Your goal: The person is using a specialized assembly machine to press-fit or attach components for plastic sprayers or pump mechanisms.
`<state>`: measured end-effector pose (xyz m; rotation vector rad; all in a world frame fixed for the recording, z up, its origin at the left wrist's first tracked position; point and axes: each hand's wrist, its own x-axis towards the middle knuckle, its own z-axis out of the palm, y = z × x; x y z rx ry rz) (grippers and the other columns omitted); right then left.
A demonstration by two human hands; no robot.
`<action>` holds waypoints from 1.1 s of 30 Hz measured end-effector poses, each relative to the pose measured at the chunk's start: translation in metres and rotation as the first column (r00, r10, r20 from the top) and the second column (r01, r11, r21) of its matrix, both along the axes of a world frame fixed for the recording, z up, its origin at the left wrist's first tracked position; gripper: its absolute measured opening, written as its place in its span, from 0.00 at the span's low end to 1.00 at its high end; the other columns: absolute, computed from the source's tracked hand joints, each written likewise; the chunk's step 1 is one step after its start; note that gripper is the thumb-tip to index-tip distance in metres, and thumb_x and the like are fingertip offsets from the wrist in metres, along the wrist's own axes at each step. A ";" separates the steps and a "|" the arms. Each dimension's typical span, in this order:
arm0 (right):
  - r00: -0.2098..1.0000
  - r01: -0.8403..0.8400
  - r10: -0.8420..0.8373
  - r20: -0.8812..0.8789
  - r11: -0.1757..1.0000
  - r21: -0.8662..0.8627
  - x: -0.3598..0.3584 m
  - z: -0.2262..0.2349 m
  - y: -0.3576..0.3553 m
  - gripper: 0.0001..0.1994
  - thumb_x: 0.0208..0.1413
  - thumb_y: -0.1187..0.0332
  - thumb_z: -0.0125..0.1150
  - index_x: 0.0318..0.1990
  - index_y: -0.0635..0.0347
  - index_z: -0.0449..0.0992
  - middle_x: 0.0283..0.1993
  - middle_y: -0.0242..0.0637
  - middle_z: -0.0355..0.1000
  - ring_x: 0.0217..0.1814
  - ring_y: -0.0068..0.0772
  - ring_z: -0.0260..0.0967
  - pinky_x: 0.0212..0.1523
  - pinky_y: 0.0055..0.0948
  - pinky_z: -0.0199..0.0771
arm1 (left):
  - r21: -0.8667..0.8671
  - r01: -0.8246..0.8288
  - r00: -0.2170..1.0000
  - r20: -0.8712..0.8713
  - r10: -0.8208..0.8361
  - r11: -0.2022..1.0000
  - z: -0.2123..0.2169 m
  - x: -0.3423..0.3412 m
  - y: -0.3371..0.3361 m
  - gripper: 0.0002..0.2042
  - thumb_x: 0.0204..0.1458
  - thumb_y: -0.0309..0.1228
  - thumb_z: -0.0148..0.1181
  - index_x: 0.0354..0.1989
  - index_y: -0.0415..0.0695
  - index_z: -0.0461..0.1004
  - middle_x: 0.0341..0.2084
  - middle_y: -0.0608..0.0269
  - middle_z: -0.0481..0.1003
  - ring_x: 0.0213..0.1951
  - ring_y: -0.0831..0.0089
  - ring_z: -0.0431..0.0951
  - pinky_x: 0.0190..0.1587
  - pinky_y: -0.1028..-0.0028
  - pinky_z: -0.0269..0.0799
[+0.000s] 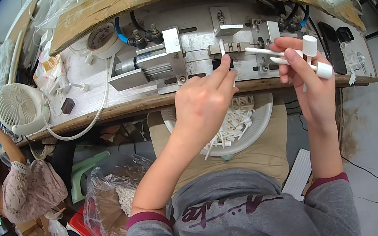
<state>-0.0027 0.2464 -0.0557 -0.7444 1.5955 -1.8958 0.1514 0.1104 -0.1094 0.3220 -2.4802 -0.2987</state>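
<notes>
My right hand (pixel 308 74) holds several white plastic sticks with round caps, one white cap (pixel 309 44) standing up beside the thumb. Their thin ends point left toward the metal fixture. At the middle of the bench, my left hand (pixel 206 100) reaches forward with closed fingers at the near end of a slim white stick (pixel 222 47). That stick lies against a small notched metal block (pixel 234 47); its lower end is hidden by my fingertips. On my lap sits a white bowl (pixel 268 118) holding many loose white sticks (pixel 237 125).
A metal clamp with a cylinder (pixel 141 68) stands left of the block, and a metal bracket (pixel 265 36) right of it. A cardboard shelf edge (pixel 100 24) overhangs the back. A white fan (pixel 22 108) and a phone (pixel 330 41) flank the bench. A co-worker (pixel 32 189) sits left.
</notes>
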 end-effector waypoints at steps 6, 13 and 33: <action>0.959 0.034 -0.015 -0.284 0.998 0.060 0.006 0.001 0.009 0.12 0.62 0.75 0.61 0.51 0.68 0.78 0.46 0.39 0.79 0.36 0.17 0.70 0.37 0.19 0.71 | -0.017 -0.045 0.999 0.016 0.045 0.999 0.003 -0.008 -0.009 0.13 0.41 0.34 0.73 0.37 0.48 0.83 0.49 0.68 0.81 0.22 0.69 0.78 0.27 0.74 0.73; 0.463 0.060 -0.061 -0.884 0.997 -0.038 0.005 -0.012 0.005 0.15 0.51 0.81 0.64 0.48 0.66 0.79 0.45 0.44 0.77 0.43 0.36 0.76 0.41 0.27 0.76 | 0.449 0.116 0.993 -0.078 -0.090 0.886 0.022 -0.001 -0.001 0.18 0.41 0.29 0.77 0.43 0.43 0.82 0.42 0.62 0.83 0.28 0.75 0.82 0.31 0.76 0.77; 0.309 0.140 -0.237 -0.921 0.969 -0.203 0.001 -0.029 -0.012 0.15 0.48 0.84 0.69 0.44 0.62 0.80 0.46 0.41 0.77 0.45 0.38 0.77 0.44 0.32 0.79 | 0.113 -0.012 0.990 -0.138 0.027 0.994 -0.012 0.001 0.000 0.15 0.38 0.26 0.76 0.37 0.42 0.82 0.49 0.59 0.80 0.33 0.71 0.82 0.33 0.76 0.79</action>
